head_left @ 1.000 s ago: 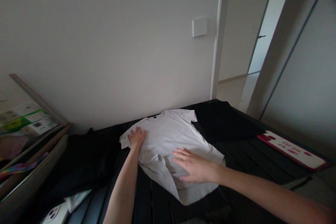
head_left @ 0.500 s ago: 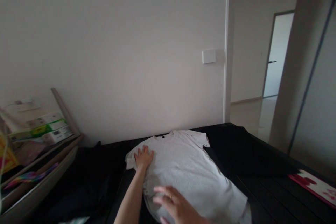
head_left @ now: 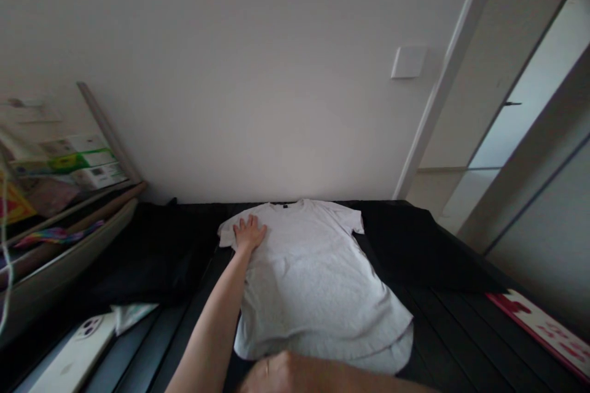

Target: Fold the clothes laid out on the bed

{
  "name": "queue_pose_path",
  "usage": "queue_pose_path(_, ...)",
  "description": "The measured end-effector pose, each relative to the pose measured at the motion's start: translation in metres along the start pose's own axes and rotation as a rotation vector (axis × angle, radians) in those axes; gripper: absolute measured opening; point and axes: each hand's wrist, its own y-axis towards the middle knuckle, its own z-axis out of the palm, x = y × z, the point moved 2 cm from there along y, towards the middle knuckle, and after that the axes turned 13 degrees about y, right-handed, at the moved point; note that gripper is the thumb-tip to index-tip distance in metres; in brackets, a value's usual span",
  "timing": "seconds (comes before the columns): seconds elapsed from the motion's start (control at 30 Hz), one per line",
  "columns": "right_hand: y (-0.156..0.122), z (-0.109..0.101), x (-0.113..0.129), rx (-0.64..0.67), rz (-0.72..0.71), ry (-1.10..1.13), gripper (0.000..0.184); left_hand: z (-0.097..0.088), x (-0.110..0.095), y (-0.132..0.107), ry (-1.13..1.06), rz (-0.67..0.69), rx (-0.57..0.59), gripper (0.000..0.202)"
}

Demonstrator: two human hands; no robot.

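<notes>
A light grey short-sleeved T-shirt (head_left: 313,282) lies spread out on a black slatted surface, its neckline towards the wall. My left hand (head_left: 249,234) rests palm down near the shoulder and sleeve on the shirt's left side, fingers spread. At the bottom of the view, my right hand (head_left: 276,373) is bent near the lower hem. A ring shows on it, but its fingers are blurred and partly cut off by the frame edge. Whether it touches the shirt cannot be made out.
Black cloth (head_left: 415,245) lies right of the shirt, and a dark bundle (head_left: 152,258) sits on the left. A phone (head_left: 76,353) is at bottom left. A red-and-white box (head_left: 544,325) lies at right. Shelves (head_left: 69,215) with packets stand at far left, and a wall (head_left: 253,86) rises behind.
The view has tilted down and shows the whole shirt hem and the phone. My right hand has moved from over the shirt's lower part down towards me. My left hand stays on the shirt.
</notes>
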Motion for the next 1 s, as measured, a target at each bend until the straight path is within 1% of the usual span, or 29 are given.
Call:
queue_pose_path(0.03,-0.004,-0.010,0.004,-0.094,0.066,-0.057,0.037,0.000,0.000,0.000,0.001,0.002,-0.001,0.068)
queue_pose_path(0.07,-0.009,-0.021,0.004,-0.210,0.170,-0.143,0.042,0.000,0.000,0.000,0.002,0.003,-0.005,0.068)
queue_pose_path(0.13,-0.024,-0.041,-0.005,-0.430,0.456,-0.353,0.052,0.001,0.000,0.000,0.001,0.002,-0.017,0.068)
queue_pose_path(0.17,-0.032,-0.049,-0.013,-0.488,0.596,-0.439,0.056,0.001,0.000,-0.001,0.000,0.002,-0.020,0.068)
queue_pose_path(0.2,-0.042,-0.054,-0.022,-0.501,0.703,-0.496,0.059,0.002,0.000,-0.001,-0.002,0.002,-0.019,0.068)
queue_pose_path(0.23,-0.051,-0.057,-0.031,-0.488,0.778,-0.526,0.061,0.002,0.000,-0.001,-0.005,0.003,-0.016,0.067)
queue_pose_path(0.33,-0.077,-0.058,-0.051,-0.434,0.887,-0.526,0.061,0.002,0.000,-0.001,-0.022,0.004,-0.015,0.067)
queue_pose_path(0.4,-0.097,-0.056,-0.055,-0.479,0.975,-0.549,0.062,0.002,0.000,0.000,-0.038,0.000,-0.028,0.067)
queue_pose_path(0.47,-0.119,-0.052,-0.055,-0.567,1.064,-0.643,0.065,0.000,0.000,0.000,-0.058,-0.003,-0.032,0.066)
queue_pose_path(0.5,-0.131,-0.049,-0.054,-0.609,1.084,-0.710,0.067,0.000,-0.001,0.000,-0.068,-0.003,-0.031,0.066)
queue_pose_path(0.57,-0.156,-0.042,-0.053,-0.674,1.079,-0.849,0.069,-0.001,-0.001,0.000,-0.083,-0.007,-0.020,0.066)
queue_pose_path(0.67,-0.189,-0.031,-0.051,-0.721,1.058,-0.987,0.073,-0.001,-0.001,-0.003,-0.093,-0.011,-0.008,0.066)
queue_pose_path(0.73,-0.201,-0.028,-0.046,-0.725,1.094,-1.014,0.073,-0.002,-0.001,-0.004,-0.107,-0.003,-0.027,0.064)
queue_pose_path(0.77,-0.200,-0.027,-0.042,-0.717,1.119,-1.007,0.071,-0.003,-0.001,-0.005,-0.127,0.003,-0.047,0.061)
queue_pose_path(0.83,-0.186,-0.029,-0.029,-0.679,1.122,-0.942,0.063,-0.008,0.002,-0.005,-0.187,0.002,-0.093,0.051)
queue_pose_path(0.87,-0.172,-0.031,-0.021,-0.649,1.081,-0.883,0.059,-0.013,0.005,-0.004,-0.217,-0.007,-0.116,0.046)
queue_pose_path(0.93,-0.132,-0.030,-0.008,-0.559,0.902,-0.717,0.057,-0.023,0.013,-0.001,-0.256,-0.045,-0.164,0.042)
queue_pose_path(1.0,-0.086,-0.024,-0.001,-0.435,0.707,-0.554,0.064,-0.033,0.025,0.001,-0.255,-0.108,-0.215,0.044)
